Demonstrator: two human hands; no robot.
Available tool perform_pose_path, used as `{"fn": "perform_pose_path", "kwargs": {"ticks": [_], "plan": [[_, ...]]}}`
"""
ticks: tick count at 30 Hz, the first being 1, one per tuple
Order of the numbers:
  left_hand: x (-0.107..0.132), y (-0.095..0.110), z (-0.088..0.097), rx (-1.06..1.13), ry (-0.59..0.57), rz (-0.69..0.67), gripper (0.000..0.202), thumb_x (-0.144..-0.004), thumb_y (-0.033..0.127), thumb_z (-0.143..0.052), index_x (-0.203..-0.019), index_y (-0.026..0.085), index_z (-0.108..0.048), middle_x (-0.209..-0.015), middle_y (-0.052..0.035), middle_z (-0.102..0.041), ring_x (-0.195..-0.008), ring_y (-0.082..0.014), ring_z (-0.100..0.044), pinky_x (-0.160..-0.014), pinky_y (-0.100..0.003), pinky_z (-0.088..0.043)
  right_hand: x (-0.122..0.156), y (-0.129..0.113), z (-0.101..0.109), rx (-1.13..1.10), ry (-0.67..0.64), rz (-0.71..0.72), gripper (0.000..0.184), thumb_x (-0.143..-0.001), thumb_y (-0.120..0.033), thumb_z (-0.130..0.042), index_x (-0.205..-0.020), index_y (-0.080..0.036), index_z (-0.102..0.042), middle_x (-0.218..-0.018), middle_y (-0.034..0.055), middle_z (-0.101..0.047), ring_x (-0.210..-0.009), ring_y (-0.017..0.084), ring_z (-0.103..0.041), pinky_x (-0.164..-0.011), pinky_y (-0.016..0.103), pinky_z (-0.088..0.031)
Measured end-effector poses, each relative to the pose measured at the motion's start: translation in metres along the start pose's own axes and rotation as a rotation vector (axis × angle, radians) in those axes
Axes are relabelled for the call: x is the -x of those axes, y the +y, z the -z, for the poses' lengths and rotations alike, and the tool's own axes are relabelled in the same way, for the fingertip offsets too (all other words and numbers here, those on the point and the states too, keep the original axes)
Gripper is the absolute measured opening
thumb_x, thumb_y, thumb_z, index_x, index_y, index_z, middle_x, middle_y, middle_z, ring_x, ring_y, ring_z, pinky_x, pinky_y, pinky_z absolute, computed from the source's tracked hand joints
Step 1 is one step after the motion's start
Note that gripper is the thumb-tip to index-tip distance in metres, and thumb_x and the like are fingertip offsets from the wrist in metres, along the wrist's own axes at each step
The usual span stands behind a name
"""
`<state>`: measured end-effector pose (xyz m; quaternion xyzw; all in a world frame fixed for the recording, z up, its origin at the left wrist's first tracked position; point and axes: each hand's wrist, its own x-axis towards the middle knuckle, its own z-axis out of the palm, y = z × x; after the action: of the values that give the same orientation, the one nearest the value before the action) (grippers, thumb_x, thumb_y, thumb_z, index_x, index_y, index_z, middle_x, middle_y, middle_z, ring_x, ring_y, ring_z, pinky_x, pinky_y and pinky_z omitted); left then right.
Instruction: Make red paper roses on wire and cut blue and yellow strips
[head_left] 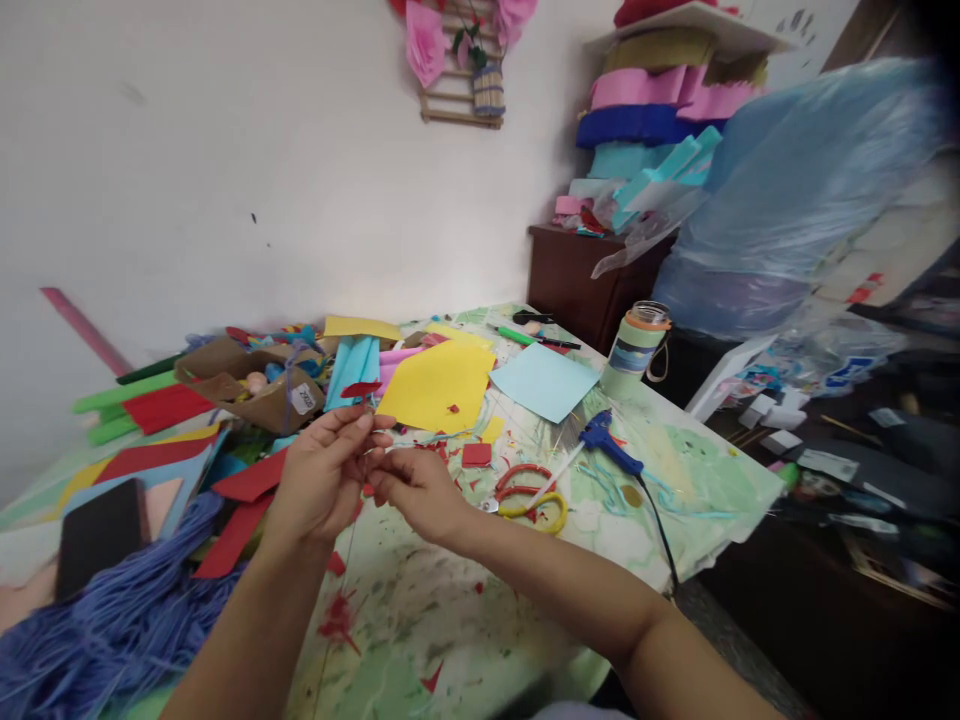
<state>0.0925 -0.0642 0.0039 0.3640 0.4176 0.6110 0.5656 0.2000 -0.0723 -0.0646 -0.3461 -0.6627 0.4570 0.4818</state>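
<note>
Above the paint-stained table cover (442, 620), a thin wire (365, 402) stands upright with a small red paper cutout (360, 389) at its tip; the left hand (322, 475) is nearly closed, thumb and fingertips pinching the wire just below the cutout; the right hand (420, 490) is curled and close beside it, fingers reaching toward the same spot, though whether they have hold of anything I cannot tell; beyond the hands lie a red foam square (476, 455) and a yellow paper sheet (435, 385), with a pale blue paper sheet (536, 380) just past it; to the right rest red-and-yellow-handled scissors (529, 497) and a blue glue gun (604, 440), its black cord trailing off the table edge; on the left a heap of blue yarn (97, 620) sits by red paper strips (251, 478) and a brown cardboard box (251, 385) full of craft bits; a striped bottle (636, 350) stands at the far corner, near a dark wooden cabinet (570, 285) stacked with folded crepe paper (637, 125), beside a large plastic bag (795, 180).
</note>
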Motion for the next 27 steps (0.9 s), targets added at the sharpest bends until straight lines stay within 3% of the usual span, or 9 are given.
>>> {"fn": "perform_pose_path", "kwargs": {"ticks": [3,5,9,12,14,18,21,24,27], "plan": [[-0.003,-0.013,-0.001,-0.05,-0.111,0.056,0.024,-0.062,0.018,-0.081,-0.078,0.014,-0.063,-0.064,-0.0017,-0.069,-0.037,-0.0033,-0.046,-0.033,-0.01,-0.034,0.019,-0.001,0.021,0.043,0.046,-0.002,0.018,-0.089,-0.023,-0.056,-0.073,-0.017,-0.061,-0.064,-0.0033,-0.058,-0.06,0.01,-0.053,-0.058,0.021,-0.038],[-0.005,-0.023,-0.001,-0.074,-0.173,0.09,0.024,-0.062,0.02,-0.081,-0.078,0.014,-0.063,-0.059,-0.0007,-0.066,-0.032,0.0001,-0.034,-0.03,-0.008,-0.023,0.037,0.0,0.043,0.195,0.099,0.024,0.016,-0.089,-0.026,-0.057,-0.077,-0.017,-0.064,-0.068,-0.0018,-0.062,-0.062,0.011,-0.054,-0.06,0.022,-0.039],[-0.009,-0.041,0.0,-0.099,-0.243,0.194,0.024,-0.061,0.018,-0.078,-0.081,0.012,-0.066,-0.062,-0.0019,-0.067,-0.036,0.0006,-0.035,-0.032,-0.007,-0.023,0.077,0.012,0.106,0.676,0.329,-0.002,0.013,-0.088,-0.023,-0.055,-0.088,-0.018,-0.067,-0.083,0.0048,-0.069,-0.08,0.018,-0.061,-0.076,0.03,-0.046],[-0.009,-0.05,-0.001,-0.102,-0.248,0.224,0.028,-0.06,0.016,-0.077,-0.086,0.011,-0.068,-0.066,-0.0047,-0.07,-0.039,0.0,-0.037,-0.034,-0.008,-0.026,0.103,0.025,0.158,1.046,0.572,-0.093,0.029,-0.083,-0.015,-0.052,-0.108,-0.012,-0.066,-0.106,0.015,-0.069,-0.103,0.027,-0.059,-0.094,0.039,-0.044],[-0.008,-0.053,-0.004,-0.109,-0.224,0.224,0.028,-0.06,0.017,-0.078,-0.085,0.011,-0.066,-0.069,-0.0063,-0.071,-0.039,-0.0003,-0.037,-0.035,-0.009,-0.026,0.117,0.033,0.188,1.254,0.646,-0.199,0.042,-0.077,-0.013,-0.053,-0.118,-0.005,-0.061,-0.117,0.0214,-0.065,-0.112,0.032,-0.054,-0.101,0.044,-0.04],[-0.007,-0.059,-0.009,-0.22,-0.198,0.188,0.029,-0.059,0.025,-0.079,-0.078,0.012,-0.062,-0.068,-0.0074,-0.072,-0.038,-0.0017,-0.035,-0.035,-0.013,-0.022,0.128,0.044,0.225,1.419,0.552,-0.514,0.047,-0.076,-0.016,-0.054,-0.12,0.0,-0.058,-0.116,0.0228,-0.064,-0.112,0.033,-0.055,-0.098,0.04,-0.04],[-0.004,-0.061,-0.008,-0.534,-0.189,0.008,0.025,-0.065,0.035,-0.075,-0.077,0.017,-0.062,-0.07,-0.0078,-0.073,-0.041,-0.0082,-0.045,-0.039,-0.019,-0.032,0.127,0.048,0.235,1.427,0.446,-0.683,0.04,-0.08,-0.017,-0.052,-0.116,-0.005,-0.06,-0.11,0.0191,-0.065,-0.104,0.029,-0.059,-0.089,0.035,-0.041],[0.002,-0.061,-0.004,-1.076,-0.119,-0.403,0.018,-0.078,0.038,-0.063,-0.081,0.021,-0.066,-0.074,-0.0064,-0.074,-0.058,-0.0169,-0.06,-0.054,-0.026,-0.041,0.122,0.052,0.238,1.428,0.406,-0.744,0.036,-0.082,-0.014,-0.049,-0.116,-0.008,-0.06,-0.108,0.0172,-0.064,-0.098,0.026,-0.06,-0.083,0.033,-0.041],[0.01,-0.062,0.002,-1.533,-0.07,-0.748,0.026,-0.089,0.038,-0.05,-0.088,0.021,-0.069,-0.071,-0.0075,-0.071,-0.061,-0.021,-0.061,-0.057,-0.03,-0.035,0.118,0.055,0.241,1.466,0.412,-0.728,0.035,-0.083,-0.014,-0.049,-0.116,-0.006,-0.059,-0.112,0.0193,-0.062,-0.105,0.029,-0.056,-0.085,0.034,-0.04]]}}
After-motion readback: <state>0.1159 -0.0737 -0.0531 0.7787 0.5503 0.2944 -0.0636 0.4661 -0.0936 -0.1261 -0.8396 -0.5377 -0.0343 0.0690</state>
